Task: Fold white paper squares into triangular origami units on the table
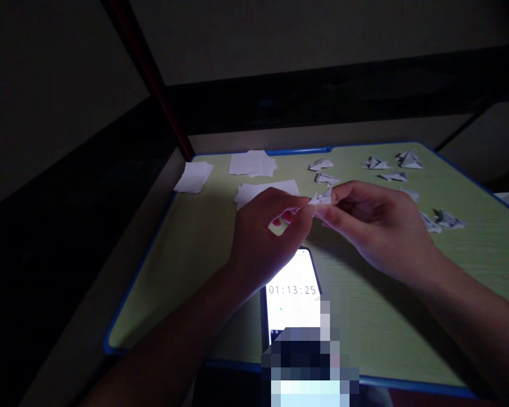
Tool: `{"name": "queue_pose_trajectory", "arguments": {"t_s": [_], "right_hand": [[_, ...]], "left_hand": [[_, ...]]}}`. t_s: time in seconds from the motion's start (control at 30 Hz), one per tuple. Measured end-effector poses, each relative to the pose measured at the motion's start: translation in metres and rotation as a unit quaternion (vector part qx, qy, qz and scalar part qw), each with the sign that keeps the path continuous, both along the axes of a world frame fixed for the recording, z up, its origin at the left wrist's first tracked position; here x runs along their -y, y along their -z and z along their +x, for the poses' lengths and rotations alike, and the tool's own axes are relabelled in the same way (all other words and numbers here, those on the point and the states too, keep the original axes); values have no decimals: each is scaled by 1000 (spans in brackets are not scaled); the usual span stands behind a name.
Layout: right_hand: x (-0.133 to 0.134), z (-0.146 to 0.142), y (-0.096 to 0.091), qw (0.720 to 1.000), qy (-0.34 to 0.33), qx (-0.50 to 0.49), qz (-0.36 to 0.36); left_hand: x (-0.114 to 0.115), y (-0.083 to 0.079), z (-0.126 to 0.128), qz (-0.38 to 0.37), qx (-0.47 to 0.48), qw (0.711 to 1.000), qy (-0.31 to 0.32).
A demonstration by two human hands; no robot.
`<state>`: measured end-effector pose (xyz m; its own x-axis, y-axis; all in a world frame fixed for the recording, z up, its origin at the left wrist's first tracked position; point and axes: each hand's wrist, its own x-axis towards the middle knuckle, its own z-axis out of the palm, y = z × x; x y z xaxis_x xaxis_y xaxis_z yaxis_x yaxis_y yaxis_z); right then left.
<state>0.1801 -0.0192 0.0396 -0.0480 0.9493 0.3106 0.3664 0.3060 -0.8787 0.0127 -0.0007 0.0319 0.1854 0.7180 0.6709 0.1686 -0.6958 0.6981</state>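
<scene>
Both my hands meet above the middle of a green table [186, 265] with a blue rim. My left hand [265, 237] and my right hand [373, 226] pinch the same small folded white paper piece [320, 199] between their fingertips, each hand closed on one side of it. Directly below the hands lies a phone [292, 294] with a lit white screen that reads 01:13:25.
Stacks of small white paper sheets [252, 164] lie at the table's back left, one stack [193, 176] over the edge. Several folded paper pieces [392, 167] are scattered at the back right. The room is dark; a red-brown post [152, 79] rises behind the table.
</scene>
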Motion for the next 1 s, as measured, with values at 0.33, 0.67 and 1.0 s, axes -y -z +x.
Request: {"name": "queue_pose_trajectory", "arguments": {"t_s": [0.33,0.67,1.0], "right_hand": [[-2,-4,-5,997,-15,-77,-17],[-2,-2,2,998,12,-44,32],[-4,-3,5,998,29,21,60]], "left_hand": [[0,-3,-2,-18,-33,999,-31],[-2,0,1,-18,5,1000,-7],[-2,2,1,-13,-10,1000,-9]]}}
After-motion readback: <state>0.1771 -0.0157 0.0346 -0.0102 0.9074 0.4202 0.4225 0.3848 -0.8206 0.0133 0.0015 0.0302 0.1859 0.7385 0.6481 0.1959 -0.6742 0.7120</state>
